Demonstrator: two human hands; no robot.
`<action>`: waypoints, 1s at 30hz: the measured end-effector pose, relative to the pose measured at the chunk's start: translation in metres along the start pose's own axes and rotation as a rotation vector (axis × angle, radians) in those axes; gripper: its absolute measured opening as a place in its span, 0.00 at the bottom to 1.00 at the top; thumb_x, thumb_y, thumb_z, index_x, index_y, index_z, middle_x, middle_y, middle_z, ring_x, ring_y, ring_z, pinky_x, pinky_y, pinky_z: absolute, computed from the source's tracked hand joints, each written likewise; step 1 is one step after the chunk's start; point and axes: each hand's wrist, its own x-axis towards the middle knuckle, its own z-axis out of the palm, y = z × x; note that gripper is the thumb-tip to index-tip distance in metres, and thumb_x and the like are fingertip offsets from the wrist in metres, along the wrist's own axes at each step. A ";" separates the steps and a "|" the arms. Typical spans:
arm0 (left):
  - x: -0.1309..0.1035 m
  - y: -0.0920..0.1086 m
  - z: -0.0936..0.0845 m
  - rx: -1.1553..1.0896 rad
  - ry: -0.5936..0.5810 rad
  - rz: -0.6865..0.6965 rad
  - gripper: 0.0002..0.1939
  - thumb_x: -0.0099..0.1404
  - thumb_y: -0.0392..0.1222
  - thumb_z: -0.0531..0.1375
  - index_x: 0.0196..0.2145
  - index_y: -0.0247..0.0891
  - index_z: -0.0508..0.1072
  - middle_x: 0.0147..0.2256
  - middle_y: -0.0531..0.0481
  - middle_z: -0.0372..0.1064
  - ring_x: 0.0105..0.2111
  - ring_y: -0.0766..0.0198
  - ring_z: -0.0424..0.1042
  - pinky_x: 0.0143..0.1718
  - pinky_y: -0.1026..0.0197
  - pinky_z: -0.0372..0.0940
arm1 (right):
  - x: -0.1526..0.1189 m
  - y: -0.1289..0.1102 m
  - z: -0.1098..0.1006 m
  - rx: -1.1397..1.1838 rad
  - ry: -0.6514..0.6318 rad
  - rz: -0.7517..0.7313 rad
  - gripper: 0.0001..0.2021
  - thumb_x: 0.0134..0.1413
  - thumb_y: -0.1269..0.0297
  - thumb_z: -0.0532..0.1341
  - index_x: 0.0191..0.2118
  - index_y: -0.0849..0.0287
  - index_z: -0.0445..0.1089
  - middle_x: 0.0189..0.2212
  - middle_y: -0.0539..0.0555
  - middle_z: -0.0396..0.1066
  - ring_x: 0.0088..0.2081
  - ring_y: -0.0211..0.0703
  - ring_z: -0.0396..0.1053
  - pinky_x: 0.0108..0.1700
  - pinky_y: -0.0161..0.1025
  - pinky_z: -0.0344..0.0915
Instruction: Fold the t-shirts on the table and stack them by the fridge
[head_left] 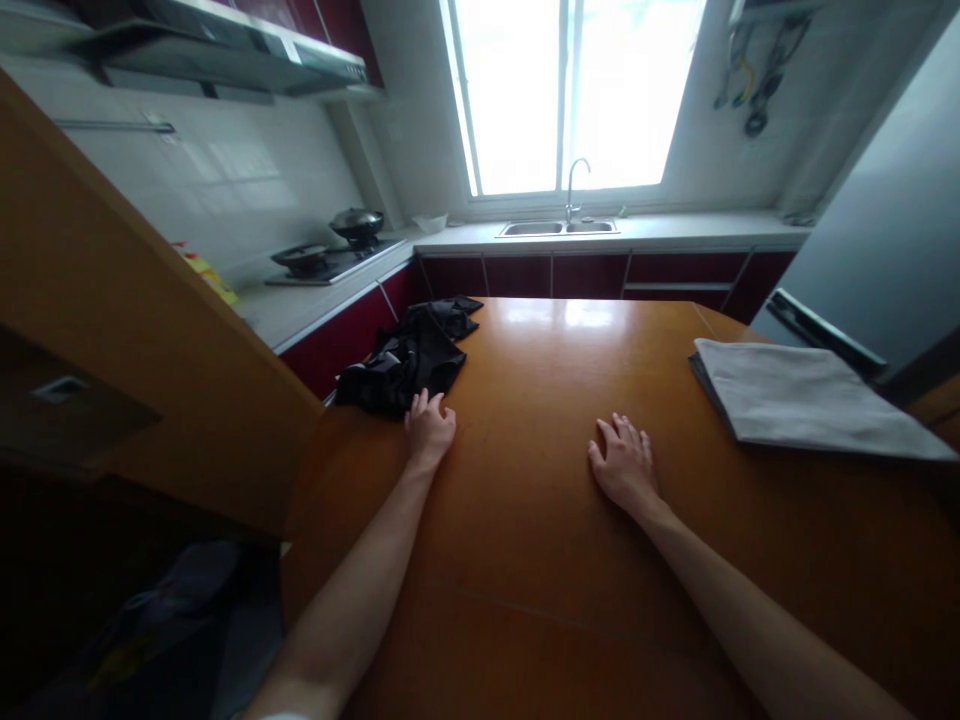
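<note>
My left hand (430, 428) rests on the wooden table (525, 520), its fingertips at the near edge of a crumpled black garment (412, 355). The fingers look spread and do not grip the cloth; whether they touch it I cannot tell. Out on the bare wood to the right lies my right hand (624, 462), palm down with fingers apart and nothing in it. Further right, a folded grey cloth (817, 400) lies flat on the table, with a darker layer showing along its left edge.
Beyond the table runs a white counter (675, 232) with a double sink (559, 229) under the window. At the left, two pans (358, 224) stand on a gas hob (337, 265). A wooden panel (135, 300) borders the near left, and a fridge (862, 220) stands at the right.
</note>
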 end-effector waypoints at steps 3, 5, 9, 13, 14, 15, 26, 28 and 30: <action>-0.006 0.007 0.007 0.019 -0.055 0.054 0.21 0.67 0.37 0.56 0.57 0.38 0.73 0.61 0.39 0.68 0.62 0.47 0.65 0.67 0.34 0.45 | 0.000 0.000 0.000 0.003 -0.006 0.002 0.26 0.66 0.58 0.52 0.65 0.63 0.63 0.68 0.65 0.55 0.71 0.55 0.47 0.70 0.57 0.40; -0.013 0.018 0.011 -0.020 -0.063 0.147 0.18 0.68 0.39 0.56 0.53 0.40 0.75 0.56 0.42 0.73 0.58 0.50 0.70 0.68 0.34 0.42 | 0.001 0.000 0.000 0.006 -0.005 0.004 0.26 0.66 0.58 0.52 0.65 0.63 0.63 0.69 0.65 0.55 0.71 0.55 0.47 0.70 0.57 0.40; -0.033 0.046 0.010 -0.185 -0.184 0.459 0.13 0.68 0.41 0.58 0.47 0.43 0.78 0.54 0.47 0.75 0.56 0.53 0.72 0.68 0.40 0.48 | 0.001 -0.001 -0.001 0.009 -0.004 0.010 0.26 0.66 0.58 0.52 0.65 0.63 0.63 0.69 0.65 0.55 0.71 0.55 0.47 0.70 0.57 0.40; -0.047 0.064 0.000 -0.413 -0.332 0.749 0.15 0.70 0.43 0.57 0.50 0.43 0.77 0.54 0.48 0.75 0.54 0.58 0.73 0.61 0.52 0.62 | 0.001 -0.002 -0.002 0.012 -0.001 0.010 0.26 0.66 0.57 0.52 0.65 0.63 0.64 0.68 0.65 0.56 0.70 0.56 0.48 0.70 0.57 0.40; -0.048 0.066 -0.002 -0.442 -0.300 0.757 0.15 0.70 0.42 0.56 0.50 0.43 0.77 0.54 0.48 0.75 0.54 0.59 0.73 0.61 0.53 0.63 | 0.001 -0.002 -0.002 0.011 0.003 0.010 0.26 0.66 0.57 0.52 0.65 0.63 0.64 0.68 0.65 0.56 0.70 0.56 0.48 0.70 0.57 0.40; -0.048 0.066 -0.002 -0.447 -0.233 0.723 0.15 0.71 0.41 0.55 0.50 0.43 0.77 0.53 0.48 0.75 0.54 0.59 0.73 0.61 0.53 0.63 | 0.001 -0.002 -0.002 0.012 0.008 0.010 0.26 0.66 0.58 0.53 0.65 0.63 0.64 0.68 0.65 0.56 0.70 0.56 0.48 0.70 0.58 0.41; -0.054 0.065 0.001 -0.376 -0.385 0.760 0.18 0.71 0.48 0.57 0.53 0.40 0.77 0.58 0.42 0.71 0.57 0.51 0.71 0.59 0.49 0.66 | 0.002 0.000 0.000 0.127 0.132 -0.026 0.24 0.65 0.59 0.53 0.61 0.64 0.67 0.65 0.66 0.61 0.68 0.59 0.53 0.68 0.61 0.45; -0.060 0.072 -0.008 -0.521 -0.414 0.880 0.17 0.72 0.46 0.55 0.53 0.43 0.77 0.57 0.46 0.72 0.56 0.57 0.73 0.58 0.54 0.67 | 0.001 -0.001 -0.004 0.209 0.224 -0.048 0.22 0.65 0.60 0.54 0.60 0.63 0.69 0.62 0.65 0.65 0.65 0.57 0.57 0.67 0.59 0.49; -0.059 0.074 -0.011 -0.561 -0.272 0.814 0.15 0.73 0.42 0.53 0.50 0.43 0.78 0.54 0.47 0.75 0.54 0.58 0.74 0.58 0.55 0.67 | -0.001 -0.003 -0.011 0.288 0.293 -0.120 0.19 0.65 0.59 0.55 0.56 0.60 0.71 0.59 0.62 0.68 0.62 0.54 0.61 0.65 0.55 0.54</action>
